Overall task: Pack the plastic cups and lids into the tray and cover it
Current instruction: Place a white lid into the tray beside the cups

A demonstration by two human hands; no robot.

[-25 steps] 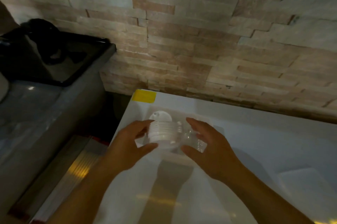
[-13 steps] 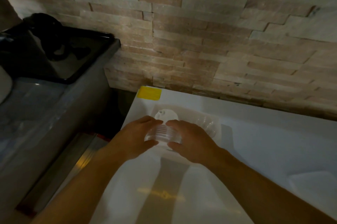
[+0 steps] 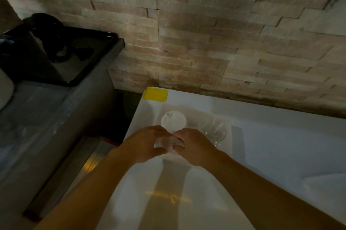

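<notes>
A ribbed stack of white lids point(image 3: 168, 142) sits between my two hands on the white table. My left hand point(image 3: 148, 142) grips its left side and my right hand point(image 3: 195, 145) grips its right side, fingertips meeting over the top. Just behind them lies a clear plastic tray point(image 3: 194, 115), hard to make out in the dim light. In its left part stands a white round lid stack point(image 3: 173, 120) seen from above. Clear plastic cups point(image 3: 215, 129) lie in its right part.
The white table point(image 3: 280, 145) runs along a stone-brick wall point(image 3: 206, 42), with a yellow label point(image 3: 155, 94) at its far left corner. To the left stands a grey counter point(image 3: 46, 108) with a black glass hob point(image 3: 61, 55); a dark gap separates it from the table.
My right hand moved left from the clear cups onto the ribbed lid stack, so both hands now close on it. The cups came into view.
</notes>
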